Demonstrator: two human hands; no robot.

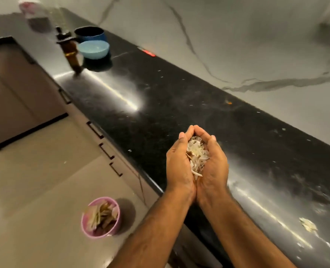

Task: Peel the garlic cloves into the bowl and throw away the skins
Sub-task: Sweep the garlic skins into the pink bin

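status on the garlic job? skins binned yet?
Not yet. Peeling looks done: no whole cloves show on the counter, and the light blue bowl sits far off, contents unclear. In hand: left hand and right hand cup a heap of skins. Left: drop them in the pink bin on the floor, then collect the stray scraps.

Both hands are cupped together over the black worktop [179,97], the left hand [177,165] and right hand [214,167] touching along their edges and fingertips, holding a heap of garlic skins [197,153]. On the floor [34,180] below stands a pink bin [100,217] with scraps inside. Far along the worktop sit a light blue bowl [93,49], a dark blue pot [89,33] and a brown bottle [71,53]. Skin scraps [308,224] lie near the right.
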